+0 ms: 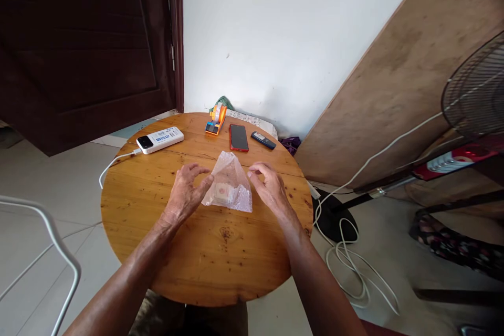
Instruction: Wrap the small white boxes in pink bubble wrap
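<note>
A sheet of clear bubble wrap [231,168] lies on the round wooden table [224,257], with a small whitish box-like item [224,192] on or under its lower part; I cannot tell which. My left hand [188,189] is at the wrap's left edge, thumb and fingers apart, the thumb tip close to or touching the plastic. On the other side my right hand [270,184] hovers just right of the wrap, its fingers curved and the thumb apart from them. Neither hand visibly grips anything.
Behind the wrap are an orange tape dispenser [216,119], a red-edged phone [238,137] and a dark blue remote-like device [263,140]. A white power bank [160,140] with a cable sits at left. A standing fan [476,89] and loose cable [354,268] are at right.
</note>
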